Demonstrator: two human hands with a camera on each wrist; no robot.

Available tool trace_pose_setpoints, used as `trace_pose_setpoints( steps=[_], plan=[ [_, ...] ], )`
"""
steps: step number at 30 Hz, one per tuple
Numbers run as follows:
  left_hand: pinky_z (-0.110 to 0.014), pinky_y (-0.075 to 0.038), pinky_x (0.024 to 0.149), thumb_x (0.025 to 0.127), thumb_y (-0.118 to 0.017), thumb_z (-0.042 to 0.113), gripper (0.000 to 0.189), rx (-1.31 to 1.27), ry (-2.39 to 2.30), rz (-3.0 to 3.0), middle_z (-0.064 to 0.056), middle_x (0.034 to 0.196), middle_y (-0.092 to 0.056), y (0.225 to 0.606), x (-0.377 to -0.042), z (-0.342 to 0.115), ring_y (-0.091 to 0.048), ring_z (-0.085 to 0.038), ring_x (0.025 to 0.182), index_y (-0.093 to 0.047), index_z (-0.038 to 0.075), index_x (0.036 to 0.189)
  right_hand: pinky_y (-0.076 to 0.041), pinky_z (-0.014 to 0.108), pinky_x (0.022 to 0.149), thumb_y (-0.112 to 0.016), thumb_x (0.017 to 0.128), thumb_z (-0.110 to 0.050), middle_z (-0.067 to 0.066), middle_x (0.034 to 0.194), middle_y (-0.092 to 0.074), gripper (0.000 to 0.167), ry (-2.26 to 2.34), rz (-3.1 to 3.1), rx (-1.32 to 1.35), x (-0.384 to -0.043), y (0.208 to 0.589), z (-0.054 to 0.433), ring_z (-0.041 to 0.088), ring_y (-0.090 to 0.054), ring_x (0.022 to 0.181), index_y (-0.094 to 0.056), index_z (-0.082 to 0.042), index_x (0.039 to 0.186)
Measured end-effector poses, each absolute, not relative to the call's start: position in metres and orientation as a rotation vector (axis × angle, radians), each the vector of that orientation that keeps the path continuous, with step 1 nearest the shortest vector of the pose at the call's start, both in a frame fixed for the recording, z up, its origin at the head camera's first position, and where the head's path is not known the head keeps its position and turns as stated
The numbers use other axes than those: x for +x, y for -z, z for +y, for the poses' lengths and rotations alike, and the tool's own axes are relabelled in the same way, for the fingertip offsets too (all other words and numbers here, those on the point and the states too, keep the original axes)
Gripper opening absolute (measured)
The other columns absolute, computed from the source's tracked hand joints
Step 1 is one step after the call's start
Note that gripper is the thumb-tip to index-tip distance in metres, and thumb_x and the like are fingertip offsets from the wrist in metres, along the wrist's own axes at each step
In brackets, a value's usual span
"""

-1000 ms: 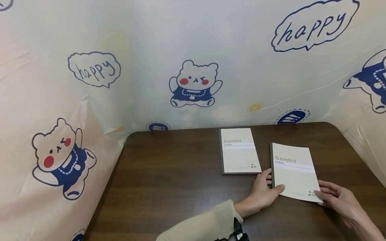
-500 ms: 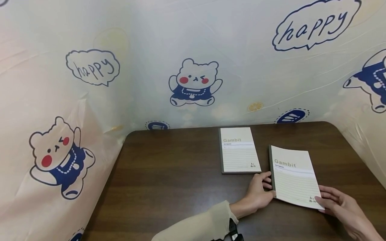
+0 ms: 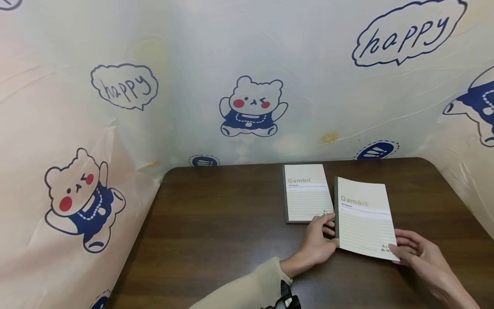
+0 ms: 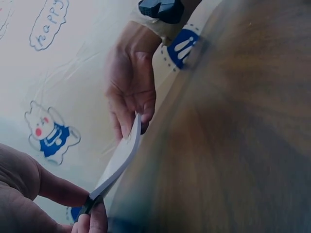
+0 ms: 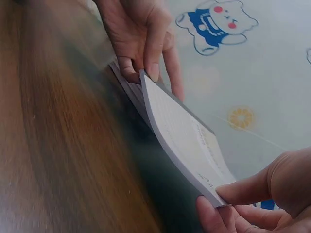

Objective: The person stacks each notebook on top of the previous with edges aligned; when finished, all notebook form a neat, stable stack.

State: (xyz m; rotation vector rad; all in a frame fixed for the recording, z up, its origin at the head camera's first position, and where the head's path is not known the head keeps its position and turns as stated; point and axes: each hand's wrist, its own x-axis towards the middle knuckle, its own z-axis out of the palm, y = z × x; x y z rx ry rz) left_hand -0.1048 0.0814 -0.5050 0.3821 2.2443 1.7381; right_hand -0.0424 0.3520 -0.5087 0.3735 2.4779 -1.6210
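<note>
Both hands hold one white notebook with a dark spine and "Gambit" on its cover. My left hand pinches it at the spine's near end, thumb above and fingers below, as the left wrist view shows. On the opposite side my right hand pinches the near right corner between thumb and fingers. The held notebook bows slightly and is raised off the table in the right wrist view. A second matching notebook lies flat on the table to its left, its near right corner partly behind my left fingers.
The brown wooden table has rounded far corners. A pale curtain printed with bears and "happy" bubbles hangs along its back and sides. A black strap sits on the left wrist.
The held notebook first came slightly nearer the body, then moved left and a little away, closer to the lying notebook. The left thumb slid from the cover to the spine edge.
</note>
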Motion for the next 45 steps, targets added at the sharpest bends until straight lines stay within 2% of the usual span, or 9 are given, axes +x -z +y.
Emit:
trace_pose_setpoints(
  steps=[10, 17, 21, 24, 31, 36, 39, 42, 45],
  plan=[
    [-0.015, -0.052, 0.068, 0.080, -0.068, -0.015, 0.068, 0.315, -1.822, 2.268, -0.009, 0.114, -0.060, 0.503, -0.121, 0.044, -0.059, -0.002, 0.089, -0.059, 0.004, 0.145, -0.063, 0.027, 0.070, -0.070, 0.100, -0.013, -0.019, 0.099, -0.067, 0.056, 1.662, 2.531, 0.192, -0.070, 0.505, 0.315, -0.003, -0.066, 0.086, -0.044, 0.012, 0.144],
    [-0.015, -0.054, 0.071, 0.077, -0.068, -0.016, 0.068, 0.291, -1.868, 2.283, -0.017, 0.116, -0.061, 0.501, -0.134, 0.019, -0.063, -0.011, 0.091, -0.059, 0.000, 0.143, -0.060, 0.027, 0.067, -0.072, 0.099, -0.013, 0.013, 0.110, -0.070, 0.051, 1.611, 2.627, 0.098, -0.091, 0.504, 0.288, -0.004, -0.064, 0.084, -0.053, 0.010, 0.140],
    [-0.016, -0.054, 0.073, 0.076, -0.067, -0.016, 0.070, 0.261, -1.869, 2.309, -0.020, 0.117, -0.060, 0.503, -0.143, 0.005, -0.064, -0.015, 0.092, -0.059, 0.000, 0.144, -0.056, 0.024, 0.066, -0.073, 0.098, -0.014, 0.023, 0.116, -0.069, 0.049, 1.568, 2.681, 0.059, -0.105, 0.504, 0.273, -0.005, -0.062, 0.085, -0.056, 0.008, 0.139],
    [-0.017, -0.054, 0.073, 0.075, -0.068, -0.015, 0.070, 0.220, -1.872, 2.334, -0.020, 0.117, -0.061, 0.505, -0.151, -0.003, -0.064, -0.017, 0.092, -0.061, 0.001, 0.143, -0.053, 0.021, 0.067, -0.073, 0.099, -0.017, 0.024, 0.118, -0.070, 0.049, 1.523, 2.716, 0.033, -0.116, 0.504, 0.264, -0.004, -0.063, 0.088, -0.058, 0.006, 0.139],
    [-0.018, -0.055, 0.071, 0.078, -0.072, -0.011, 0.067, 0.217, -1.830, 2.404, -0.018, 0.116, -0.063, 0.508, -0.166, -0.014, -0.066, -0.016, 0.089, -0.061, 0.000, 0.142, -0.051, 0.019, 0.069, -0.072, 0.100, -0.019, 0.024, 0.120, -0.070, 0.050, 1.438, 2.772, -0.010, -0.136, 0.503, 0.254, 0.011, -0.066, 0.095, -0.059, 0.006, 0.140],
    [-0.017, -0.055, 0.070, 0.079, -0.072, -0.009, 0.061, 0.273, -1.740, 2.486, -0.018, 0.115, -0.065, 0.510, -0.171, -0.019, -0.067, -0.016, 0.088, -0.064, -0.002, 0.139, -0.050, 0.017, 0.067, -0.072, 0.099, -0.019, 0.023, 0.116, -0.071, 0.047, 1.424, 2.806, -0.022, -0.143, 0.504, 0.253, 0.002, -0.063, 0.089, -0.062, 0.006, 0.138],
    [-0.018, -0.054, 0.070, 0.081, -0.070, -0.007, 0.056, 0.279, -1.697, 2.499, -0.014, 0.114, -0.066, 0.511, -0.172, -0.021, -0.064, -0.012, 0.087, -0.066, 0.001, 0.137, -0.050, 0.017, 0.067, -0.073, 0.099, -0.020, 0.022, 0.113, -0.072, 0.047, 1.419, 2.822, -0.033, -0.146, 0.506, 0.253, -0.004, -0.062, 0.085, -0.064, 0.006, 0.136],
    [-0.018, -0.054, 0.072, 0.083, -0.071, -0.005, 0.052, 0.274, -1.678, 2.505, -0.012, 0.113, -0.066, 0.512, -0.173, -0.022, -0.062, -0.009, 0.086, -0.068, 0.005, 0.135, -0.050, 0.016, 0.067, -0.074, 0.098, -0.020, 0.021, 0.112, -0.071, 0.046, 1.399, 2.834, -0.025, -0.147, 0.509, 0.253, 0.001, -0.064, 0.086, -0.065, 0.005, 0.135],
    [-0.019, -0.055, 0.074, 0.084, -0.073, -0.004, 0.054, 0.242, -1.697, 2.507, -0.014, 0.118, -0.063, 0.515, -0.173, -0.021, -0.063, -0.010, 0.088, -0.066, 0.005, 0.136, -0.050, 0.016, 0.067, -0.075, 0.098, -0.020, 0.021, 0.112, -0.071, 0.045, 1.371, 2.842, -0.011, -0.147, 0.511, 0.252, 0.009, -0.066, 0.088, -0.066, 0.004, 0.135]
  ],
)
